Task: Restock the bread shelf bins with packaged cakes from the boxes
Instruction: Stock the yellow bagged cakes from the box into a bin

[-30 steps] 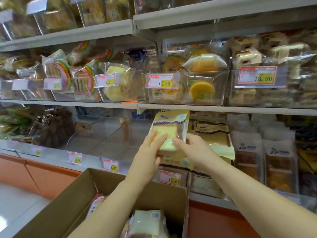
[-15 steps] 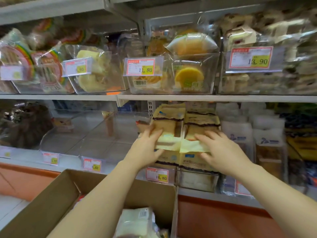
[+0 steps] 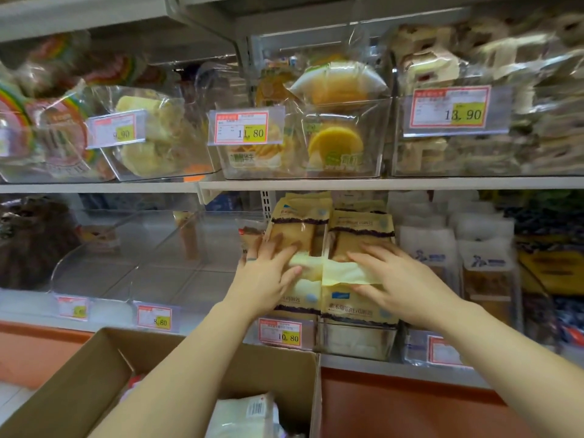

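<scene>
Tan packaged cakes with a dark wavy band fill a clear bin [image 3: 357, 339] on the lower shelf, standing in two rows. My left hand [image 3: 268, 279] lies with fingers spread on the left-row cake [image 3: 298, 235]. My right hand [image 3: 401, 279] presses flat on the right-row cake [image 3: 360, 232], over its pale yellow flap. Neither hand grips anything. Below, an open cardboard box [image 3: 94, 374] holds more packages, one white pack [image 3: 243, 415] showing a barcode.
Two empty clear bins [image 3: 151, 257] stand left of the cakes, with price tags in front. White-packaged breads [image 3: 442, 248] fill the bin to the right. The upper shelf [image 3: 316, 184] overhangs close above, carrying bins of yellow cakes and rolls. An orange base panel runs below.
A second ago both hands held one cake up before the shelf. It now stands in the left row, and both hands have flattened onto the two rows. The view has shifted closer.
</scene>
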Motion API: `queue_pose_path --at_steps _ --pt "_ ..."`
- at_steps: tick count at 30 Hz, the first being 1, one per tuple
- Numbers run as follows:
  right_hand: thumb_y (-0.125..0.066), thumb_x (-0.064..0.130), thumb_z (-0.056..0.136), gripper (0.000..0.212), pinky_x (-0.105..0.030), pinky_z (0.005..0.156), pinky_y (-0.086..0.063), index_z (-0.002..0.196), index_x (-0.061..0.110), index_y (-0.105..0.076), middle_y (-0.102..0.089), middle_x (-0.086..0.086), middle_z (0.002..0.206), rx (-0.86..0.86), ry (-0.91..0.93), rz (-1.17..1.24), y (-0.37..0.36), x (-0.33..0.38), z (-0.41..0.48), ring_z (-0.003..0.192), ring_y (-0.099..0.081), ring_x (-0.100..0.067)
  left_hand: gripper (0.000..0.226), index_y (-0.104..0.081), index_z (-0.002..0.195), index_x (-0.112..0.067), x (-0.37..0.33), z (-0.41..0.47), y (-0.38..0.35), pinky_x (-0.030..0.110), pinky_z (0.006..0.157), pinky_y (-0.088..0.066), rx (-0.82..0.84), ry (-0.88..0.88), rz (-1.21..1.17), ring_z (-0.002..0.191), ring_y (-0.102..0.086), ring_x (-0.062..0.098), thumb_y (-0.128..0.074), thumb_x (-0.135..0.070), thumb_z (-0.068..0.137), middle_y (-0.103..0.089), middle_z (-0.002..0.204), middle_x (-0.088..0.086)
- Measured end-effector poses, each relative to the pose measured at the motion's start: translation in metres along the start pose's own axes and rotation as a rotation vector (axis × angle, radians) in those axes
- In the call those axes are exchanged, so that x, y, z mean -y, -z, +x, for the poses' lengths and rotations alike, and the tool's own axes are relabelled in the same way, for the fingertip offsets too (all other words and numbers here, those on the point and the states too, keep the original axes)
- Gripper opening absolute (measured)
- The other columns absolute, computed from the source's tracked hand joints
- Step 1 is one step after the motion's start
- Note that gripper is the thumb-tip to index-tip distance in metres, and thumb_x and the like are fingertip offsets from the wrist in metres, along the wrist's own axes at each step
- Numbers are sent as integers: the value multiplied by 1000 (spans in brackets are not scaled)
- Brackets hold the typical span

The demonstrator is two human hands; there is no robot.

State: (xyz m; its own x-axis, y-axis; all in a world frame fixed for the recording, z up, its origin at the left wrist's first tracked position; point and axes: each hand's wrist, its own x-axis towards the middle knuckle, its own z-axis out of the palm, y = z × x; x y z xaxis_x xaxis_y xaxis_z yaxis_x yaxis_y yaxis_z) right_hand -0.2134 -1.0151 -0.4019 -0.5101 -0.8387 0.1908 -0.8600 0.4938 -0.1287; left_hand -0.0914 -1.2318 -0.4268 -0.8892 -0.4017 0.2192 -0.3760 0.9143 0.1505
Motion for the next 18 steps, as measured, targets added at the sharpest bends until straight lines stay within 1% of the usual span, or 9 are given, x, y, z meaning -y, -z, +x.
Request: queue_pose_path --at_steps 2,4,6,7,10,12,15,17,18 --pt "-41 60 91 65 -40 116 -24 148 41 -17 -21 9 156 0 7 -22 2 0 -2 144 -14 -16 51 -25 147 -40 -2 -3 4 50 115 -21 -30 -9 -5 147 1 28 -28 -54 98 -8 160 -4" --pt "-41 61 90 67 -40 118 -15 149 40 -17 -21 10 156 -44 27 -61 4 2 -5 145 -12 -16 63 -27 147 -39 -5 -9 10 48 115 -20 -78 -26 -30 147 -2 29 -17 -65 91 -8 161 -3" --pt "-45 59 90 65 -39 117 -9 148 37 -24 -25 9 155 -115 62 -65 6 10 -10 145 -13 -17 78 -29 147 -38 -7 -19 16 46 116 -19 -111 -43 -60 147 -6 27 -4 -68 79 -10 160 -2" --pt "-50 55 90 63 -40 116 -10 146 35 -32 -32 8 152 -160 89 -53 7 15 -14 144 -18 -18 78 -30 147 -38 -8 -25 19 46 117 -18 -117 -49 -72 146 -7 25 -4 -67 79 -12 160 -2" --pt "-69 41 82 48 -41 108 -29 126 24 -60 -61 2 126 -322 210 -42 1 32 -25 127 -48 -24 59 -37 144 -35 -8 -51 23 46 116 -19 -142 -66 -113 144 -16 22 -22 -56 90 -22 157 -3" --pt "-73 34 78 38 -40 97 -42 113 22 -67 -67 4 110 -353 266 -4 -6 48 -32 111 -58 -22 49 -42 141 -32 -3 -75 24 47 114 -25 -139 -73 -104 139 -30 19 -33 -48 96 -33 151 -4" --pt "-70 32 77 27 -36 82 -48 103 22 -70 -69 8 95 -289 334 36 -21 78 -42 95 -63 -19 44 -48 136 -31 17 -119 26 40 107 -35 -71 -16 -78 124 -48 14 -39 -46 96 -48 137 -9" --pt "-69 32 81 24 -35 79 -46 103 22 -70 -69 7 92 -195 378 52 -31 99 -45 93 -63 -20 47 -56 129 -30 35 -152 30 33 96 -42 -82 45 -74 115 -56 16 -36 -49 92 -57 128 -9" --pt "-66 33 85 24 -35 81 -44 107 23 -69 -69 7 96 -140 393 52 -37 110 -46 96 -62 -20 42 -58 127 -29 45 -167 31 31 92 -42 -90 94 -79 114 -57 16 -39 -47 93 -59 125 -10"
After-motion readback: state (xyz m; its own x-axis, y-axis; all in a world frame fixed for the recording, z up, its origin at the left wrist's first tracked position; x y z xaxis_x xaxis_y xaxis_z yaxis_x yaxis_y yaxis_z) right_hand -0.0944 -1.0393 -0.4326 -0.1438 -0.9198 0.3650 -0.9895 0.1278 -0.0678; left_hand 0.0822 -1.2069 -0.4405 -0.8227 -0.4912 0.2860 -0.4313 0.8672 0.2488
